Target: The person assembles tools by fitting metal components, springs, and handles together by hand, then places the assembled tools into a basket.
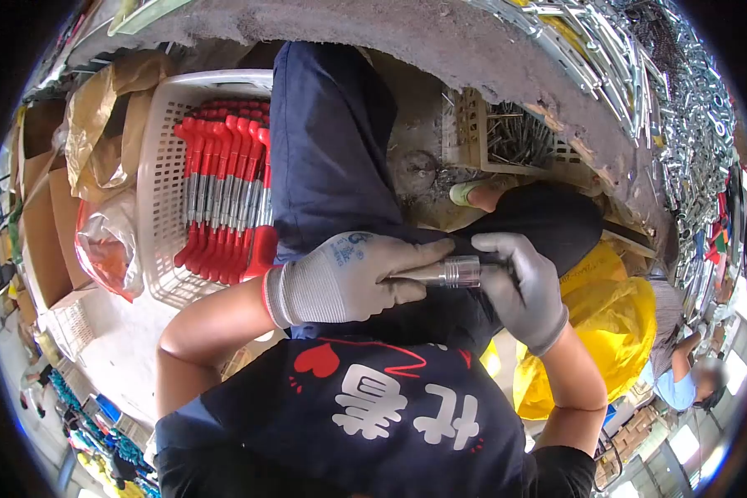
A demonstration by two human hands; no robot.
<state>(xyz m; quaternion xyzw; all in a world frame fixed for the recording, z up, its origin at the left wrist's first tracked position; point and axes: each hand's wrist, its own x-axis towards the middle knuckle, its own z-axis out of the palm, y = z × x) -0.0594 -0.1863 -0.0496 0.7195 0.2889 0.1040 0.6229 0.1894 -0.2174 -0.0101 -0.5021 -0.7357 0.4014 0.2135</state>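
My left hand (340, 278), in a grey knit glove with blue print, is closed around a shiny metal tube (452, 272). The tube points right, above my lap, and its clear-edged or polished end sticks out past the thumb and fingers. At that end is my gloved right hand (527, 286), its fingers curved and apart, slightly blurred; contact with the tube is hard to make out. Beside my left wrist stands a white plastic basket (151, 191) with several stacked red-ended metal rods (228, 183). One larger red end (262, 251) lies close to the glove cuff.
Yellow plastic sheeting (610, 332) lies right of my right forearm. A crate of metal rods (519, 137) sits ahead. Metal parts (693, 124) cover the bench at upper right. Cardboard boxes (54, 224) and a plastic bag (112, 241) stand left. Another person (681, 382) is at far right.
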